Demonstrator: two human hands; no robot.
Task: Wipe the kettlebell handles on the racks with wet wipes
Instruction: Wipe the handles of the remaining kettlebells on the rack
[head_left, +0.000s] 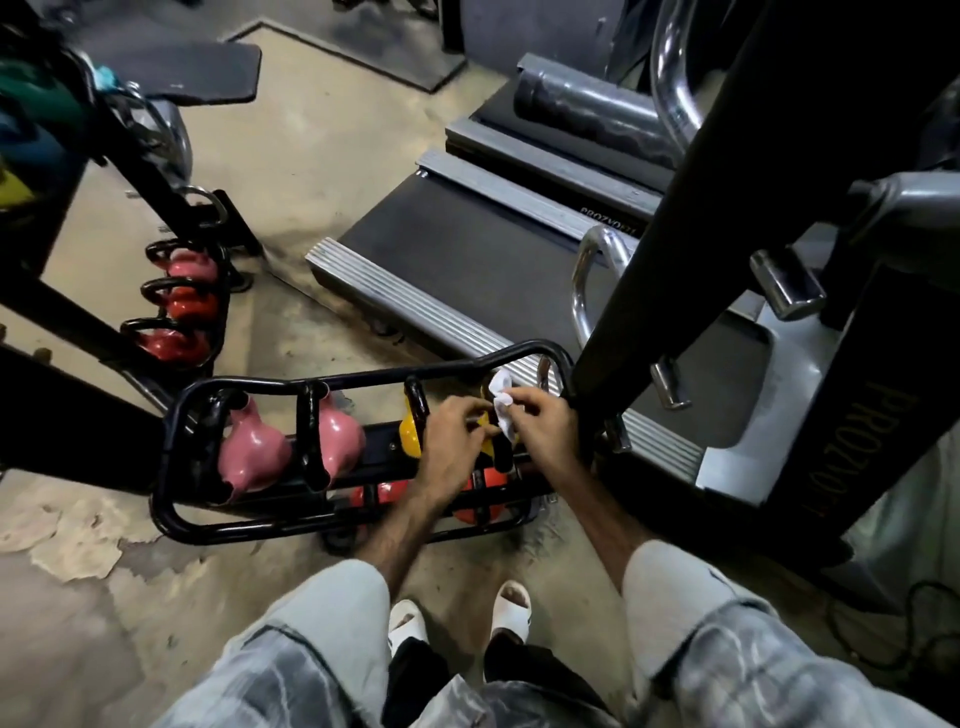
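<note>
1. Kettlebell handles sit in the black rack on the floor just before the person's feet; only the head view shows them.
2. Handling, as I judge it: the bells are heavy cast iron and stay put, so the handles can be rubbed hard in place. The wipe is light, limp and damp, best bunched in the fingertips and wrapped round the bar.
3. Looks: handles are black, glossy loops; bodies are coloured, with two pink bells at left, a yellow bell under the hands, and red ones lower down.
4. Grip: the right hand pinches the white wipe; the left hand has fingers curled at the yellow bell's handle, apparently grasping it, though the hold is partly hidden.
5. Nearby, a second rack holds more bells, and a treadmill stands behind.
</note>
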